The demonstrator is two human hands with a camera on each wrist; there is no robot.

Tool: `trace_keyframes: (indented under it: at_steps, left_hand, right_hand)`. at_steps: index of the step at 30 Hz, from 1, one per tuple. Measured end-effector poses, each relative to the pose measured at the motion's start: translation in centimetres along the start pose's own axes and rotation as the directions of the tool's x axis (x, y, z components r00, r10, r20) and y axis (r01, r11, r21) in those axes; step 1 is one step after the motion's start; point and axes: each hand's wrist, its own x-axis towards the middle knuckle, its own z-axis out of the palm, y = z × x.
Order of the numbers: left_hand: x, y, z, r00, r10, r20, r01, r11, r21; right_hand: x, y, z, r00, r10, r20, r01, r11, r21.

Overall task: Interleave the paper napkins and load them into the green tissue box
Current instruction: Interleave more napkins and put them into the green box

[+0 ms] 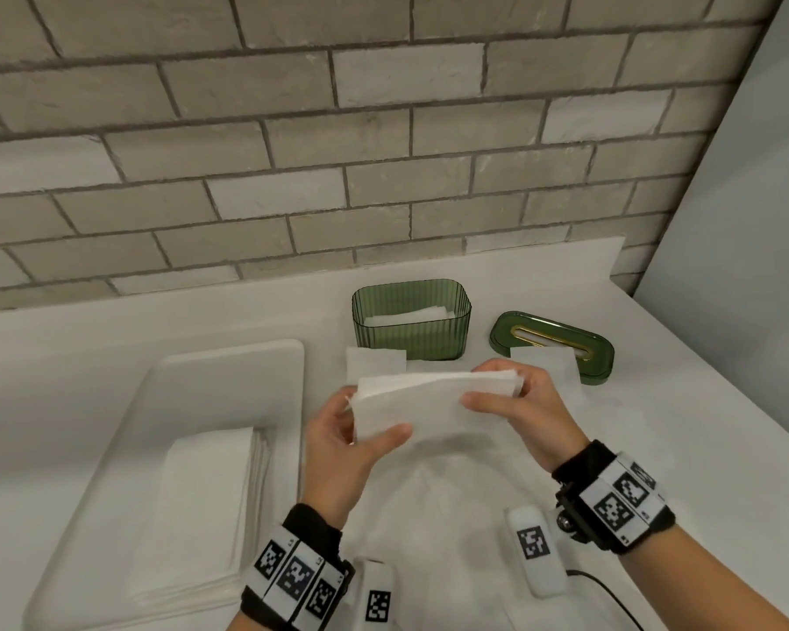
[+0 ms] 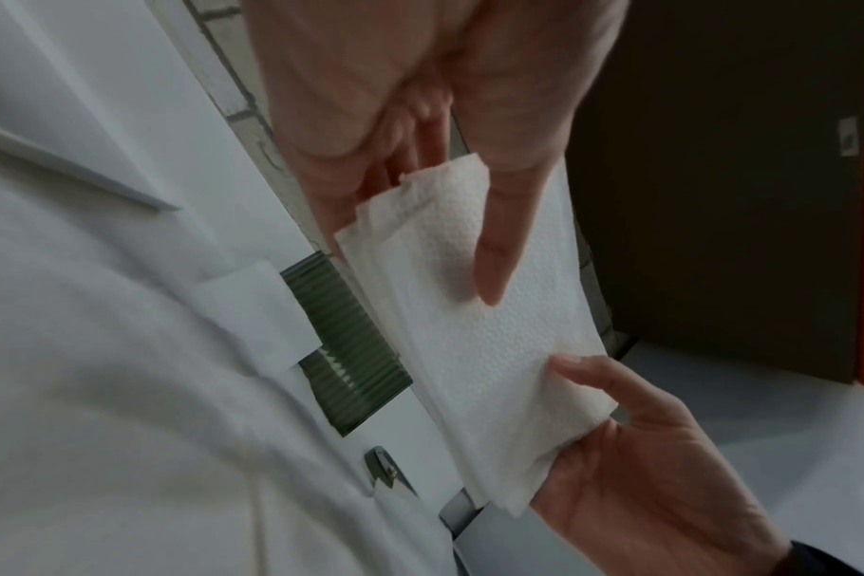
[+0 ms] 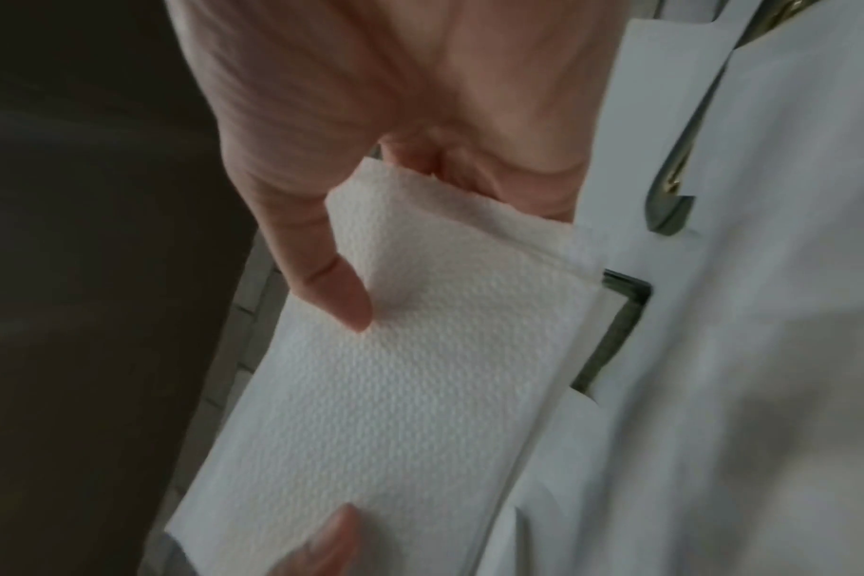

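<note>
Both hands hold a small stack of folded white napkins [image 1: 429, 407] above the counter, in front of the green tissue box [image 1: 411, 321]. My left hand [image 1: 361, 434] pinches its left end, thumb on top. My right hand [image 1: 497, 393] pinches the right end. The same stack [image 2: 474, 335] fills the left wrist view, and the right wrist view shows the napkin stack [image 3: 395, 389] under my right thumb. The ribbed box stands open with white napkins lying inside. Its green lid [image 1: 552, 346] with a gold slot lies to the right.
A white tray [image 1: 228, 371] at the left holds a pile of folded napkins [image 1: 206, 516]. Loose napkins [image 1: 374, 362] lie before the box and on the lid's near edge. A brick wall backs the white counter [image 1: 657, 425]. A cable runs by my right wrist.
</note>
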Motion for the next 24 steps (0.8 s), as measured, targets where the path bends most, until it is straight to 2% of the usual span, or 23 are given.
trace_keyframes:
  at_steps: [3, 5, 8, 10, 12, 16, 18, 21, 22, 24]
  left_hand:
    - [0.1, -1.4, 0.0, 0.993, -0.079, 0.09, 0.068, 0.99, 0.123]
    - [-0.1, -2.0, -0.2, 0.984, -0.141, 0.108, 0.121, 0.978, 0.17]
    - [-0.4, -2.3, -0.1, 0.972, -0.236, 0.015, 0.23, 0.957, 0.175]
    - [-0.3, -2.3, 0.5, 0.961, -0.276, -0.022, 0.276, 0.947, 0.166]
    - [-0.4, -1.6, 1.3, 0.974, -0.223, 0.035, 0.215, 0.963, 0.161]
    - [-1.0, -0.5, 1.1, 0.996, -0.083, 0.015, 0.081, 0.99, 0.112]
    - [-1.3, -1.2, 0.5, 0.987, -0.156, 0.027, 0.149, 0.975, 0.167]
    - [-2.0, -2.6, 0.2, 0.926, -0.375, -0.044, 0.373, 0.889, 0.265]
    - [-2.0, -2.8, 0.1, 0.924, -0.377, -0.06, 0.378, 0.879, 0.292]
    - [-1.8, -3.0, -0.6, 0.945, -0.327, -0.017, 0.314, 0.89, 0.331]
  right_hand:
    - [-0.4, 2.2, -0.5, 0.993, 0.106, 0.051, -0.1, 0.989, -0.11]
    - [-0.7, 3.0, -1.0, 0.98, 0.192, 0.059, -0.182, 0.972, -0.146]
    - [-0.8, 3.2, -1.5, 0.953, 0.284, 0.104, -0.27, 0.954, -0.132]
    - [-0.5, 3.5, -1.0, 0.956, 0.276, 0.102, -0.253, 0.948, -0.193]
    - [-0.3, 3.2, -0.2, 0.975, 0.209, 0.077, -0.188, 0.957, -0.222]
    - [-0.2, 2.6, -0.4, 0.99, 0.124, 0.071, -0.113, 0.983, -0.145]
    - [-0.4, 3.5, -0.6, 0.982, 0.174, 0.075, -0.157, 0.969, -0.191]
    - [-1.0, 5.1, -0.2, 0.959, 0.279, 0.056, -0.255, 0.928, -0.272]
    - [-1.1, 5.2, -0.1, 0.964, 0.26, 0.058, -0.236, 0.933, -0.272]
    - [-1.1, 4.6, -0.1, 0.975, 0.213, 0.06, -0.192, 0.949, -0.25]
